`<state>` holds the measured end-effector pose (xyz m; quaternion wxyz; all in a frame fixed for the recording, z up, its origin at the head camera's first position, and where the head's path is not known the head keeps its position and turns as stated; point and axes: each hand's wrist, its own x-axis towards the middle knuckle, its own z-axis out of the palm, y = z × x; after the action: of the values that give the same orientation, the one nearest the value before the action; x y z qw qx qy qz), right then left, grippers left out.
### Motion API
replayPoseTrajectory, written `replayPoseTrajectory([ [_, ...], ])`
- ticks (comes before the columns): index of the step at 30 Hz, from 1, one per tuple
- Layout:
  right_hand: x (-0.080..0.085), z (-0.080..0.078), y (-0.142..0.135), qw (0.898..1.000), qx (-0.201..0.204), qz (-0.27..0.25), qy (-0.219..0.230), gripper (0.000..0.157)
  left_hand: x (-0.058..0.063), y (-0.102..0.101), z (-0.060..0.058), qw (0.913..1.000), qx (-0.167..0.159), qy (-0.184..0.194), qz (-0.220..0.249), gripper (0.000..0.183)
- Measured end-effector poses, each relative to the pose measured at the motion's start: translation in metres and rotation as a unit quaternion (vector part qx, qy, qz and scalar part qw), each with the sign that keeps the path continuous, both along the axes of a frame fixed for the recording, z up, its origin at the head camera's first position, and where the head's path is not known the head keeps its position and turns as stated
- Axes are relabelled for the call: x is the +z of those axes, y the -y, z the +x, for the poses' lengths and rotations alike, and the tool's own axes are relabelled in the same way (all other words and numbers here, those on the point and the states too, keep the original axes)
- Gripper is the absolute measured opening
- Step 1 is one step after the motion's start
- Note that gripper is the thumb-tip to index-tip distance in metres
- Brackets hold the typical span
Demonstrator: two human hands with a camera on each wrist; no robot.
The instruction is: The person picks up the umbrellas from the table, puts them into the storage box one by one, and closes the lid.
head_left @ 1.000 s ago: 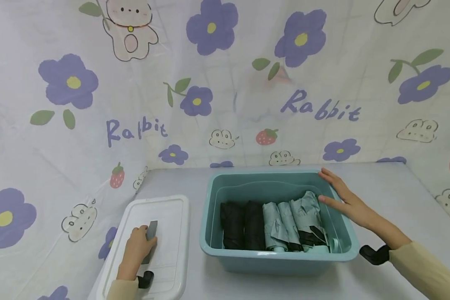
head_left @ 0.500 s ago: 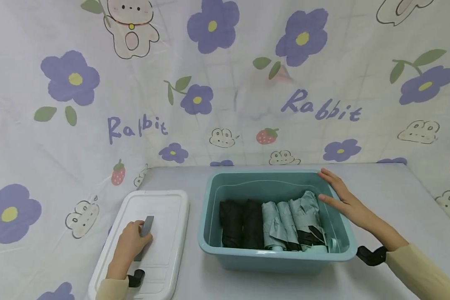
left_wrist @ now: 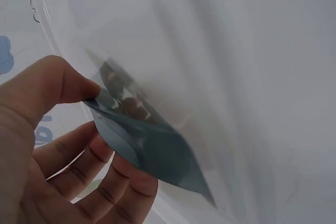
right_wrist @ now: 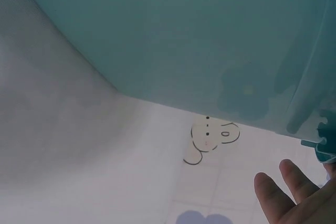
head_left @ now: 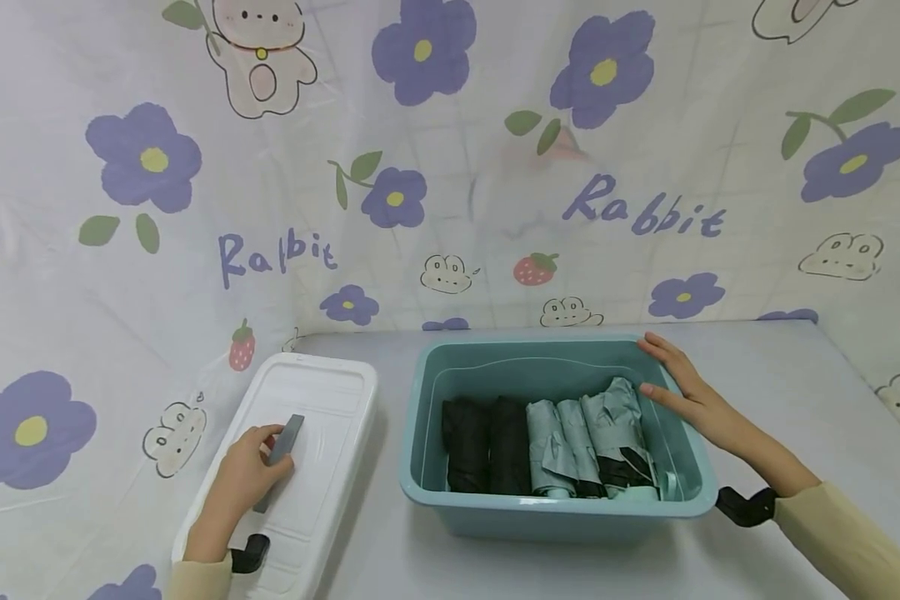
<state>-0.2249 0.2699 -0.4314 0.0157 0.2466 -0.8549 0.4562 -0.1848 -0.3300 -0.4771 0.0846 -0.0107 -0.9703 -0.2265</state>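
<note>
My left hand (head_left: 243, 471) pinches the grey handle (head_left: 291, 437) of a white plastic lid (head_left: 326, 433) at the left of the head view. The lid is tilted, its right edge raised with a shadow beside it. In the left wrist view the thumb and fingers (left_wrist: 50, 82) meet round the handle (left_wrist: 157, 148). A blue-green storage bin (head_left: 547, 518) stands uncovered in the middle. Over its right rim lies my right hand (head_left: 693, 400), fingers straight and spread, thumb at the inside. Only part of that hand (right_wrist: 294, 198) shows in the right wrist view, beside the bin wall (right_wrist: 157, 35).
Inside the bin stand black rolled bundles (head_left: 467, 450) that look like folded umbrellas, and light blue ones (head_left: 551, 446) to their right. A pale table (head_left: 765, 375) carries the bin. Behind and at the left hangs a flower-printed sheet (head_left: 480, 225).
My left hand has moved left and slightly up in the head view, and the lid has shifted and tilted with it. The right hand has stayed on the bin's rim.
</note>
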Motion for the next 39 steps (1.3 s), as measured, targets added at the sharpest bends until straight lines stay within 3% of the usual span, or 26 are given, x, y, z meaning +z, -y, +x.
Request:
replayPoseTrajectory([
  [12,0.000,0.000,0.000,1.000,0.000,0.002,-0.001,0.065,0.023,0.005,-0.001,0.9976,-0.067,-0.016,-0.002,0.043],
  [20,-0.001,0.000,0.000,1.000,0.002,-0.001,0.004,0.065,0.036,0.011,-0.004,0.9878,-0.149,-0.045,-0.006,0.042],
  [30,-0.003,-0.002,-0.002,1.000,0.002,0.001,0.011,0.064,0.054,0.002,-0.007,0.9787,-0.204,-0.021,0.011,0.044],
  [39,-0.002,-0.001,-0.002,1.000,-0.002,0.001,0.009,0.063,0.066,-0.010,-0.010,0.9621,-0.270,0.000,0.035,0.046],
])
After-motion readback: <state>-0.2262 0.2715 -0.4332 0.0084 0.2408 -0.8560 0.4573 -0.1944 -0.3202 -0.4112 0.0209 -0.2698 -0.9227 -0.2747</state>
